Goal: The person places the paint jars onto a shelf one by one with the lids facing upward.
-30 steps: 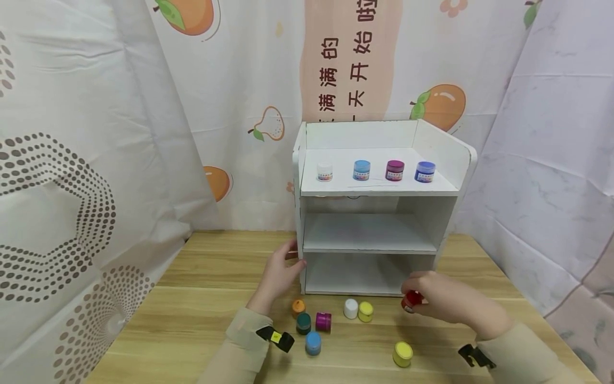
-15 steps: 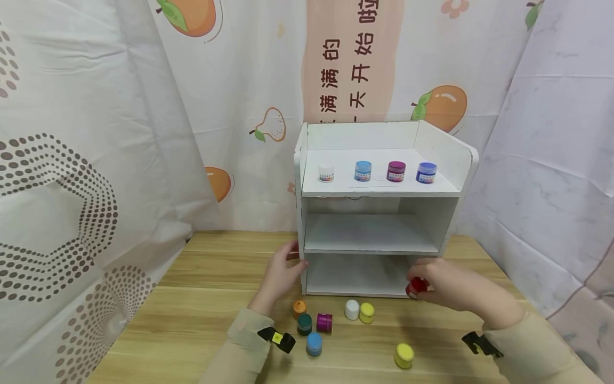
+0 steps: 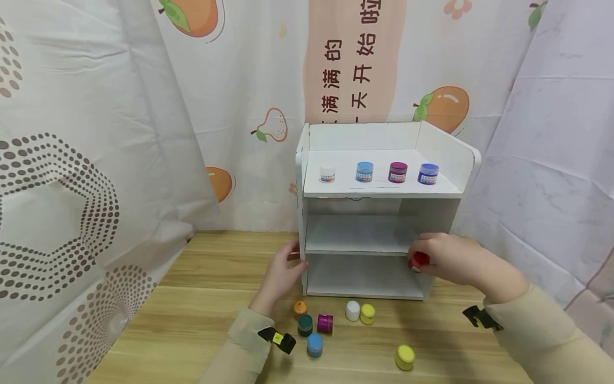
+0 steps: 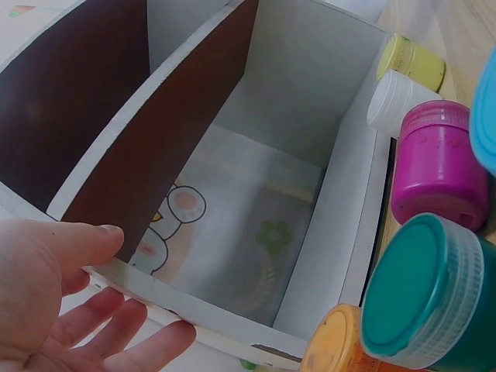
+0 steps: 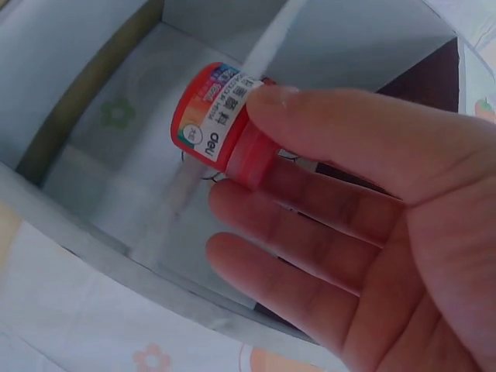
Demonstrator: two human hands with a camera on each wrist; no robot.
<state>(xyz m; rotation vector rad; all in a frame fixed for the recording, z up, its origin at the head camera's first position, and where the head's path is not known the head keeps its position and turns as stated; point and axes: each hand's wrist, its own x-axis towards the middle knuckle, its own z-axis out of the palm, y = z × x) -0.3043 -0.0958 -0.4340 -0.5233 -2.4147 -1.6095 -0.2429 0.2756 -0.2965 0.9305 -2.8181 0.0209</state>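
My right hand (image 3: 448, 260) pinches a small red paint jar (image 3: 418, 262) by its lid end, between thumb and fingers. In the right wrist view the paint jar (image 5: 211, 116) lies tilted, its printed label showing, in front of the shelf's interior. The jar is at the right front of the white shelf unit (image 3: 364, 274), near the middle board's front edge. At the unit's left side panel, my left hand (image 3: 280, 273) holds the panel, thumb (image 4: 97, 239) over its front edge and fingers (image 4: 155, 341) along the outer face.
A white jar (image 3: 328, 174), light blue jar (image 3: 364, 172), magenta jar (image 3: 397, 172) and dark blue jar (image 3: 428, 174) stand on the top board. Several more jars, including a teal jar (image 3: 305, 325) and a yellow jar (image 3: 405, 357), are on the wooden table (image 3: 216, 298) before the unit.
My right hand has lifted the red paint jar from near the table, past the bottom board, up to about the middle board's height. The left hand keeps its place on the side panel.
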